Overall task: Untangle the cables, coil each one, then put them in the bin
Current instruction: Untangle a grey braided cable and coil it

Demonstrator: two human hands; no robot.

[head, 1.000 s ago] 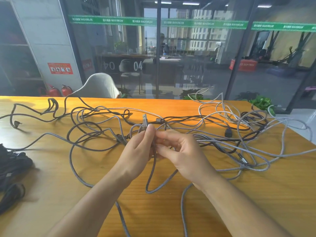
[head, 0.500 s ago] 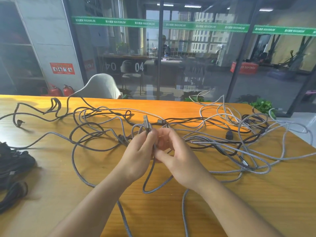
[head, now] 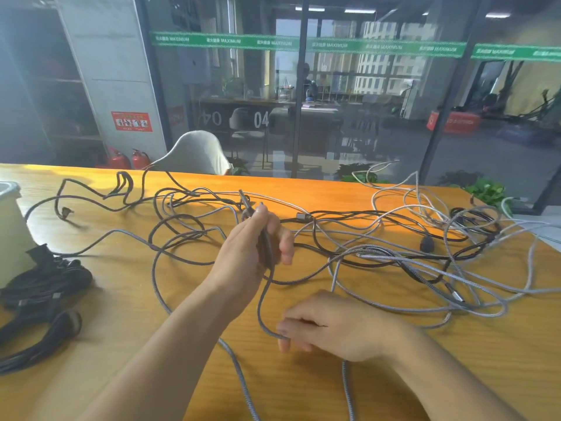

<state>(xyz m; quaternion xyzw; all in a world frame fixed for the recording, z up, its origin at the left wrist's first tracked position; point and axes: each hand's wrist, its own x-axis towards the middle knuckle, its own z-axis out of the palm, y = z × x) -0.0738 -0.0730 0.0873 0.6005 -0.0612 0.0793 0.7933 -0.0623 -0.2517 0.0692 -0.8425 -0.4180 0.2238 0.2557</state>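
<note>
Now the hands have parted: the left hand (head: 255,250) keeps a closed grip on the grey cable (head: 263,302) near its plug, while the right hand (head: 331,325) pinches it lower, nearer the tabletop's (head: 121,305) front edge, drawing out a first coil loop.

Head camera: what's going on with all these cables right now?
A person is working a grey braided cable out of the tangle of cables spread across the wooden table. The left hand grips the cable near its plug ends, raised off the table, while the right hand pinches a lower loop of it close to the tabletop. A few black bundled cables lie at the left beside a pale bin. Most cables remain tangled.
</note>
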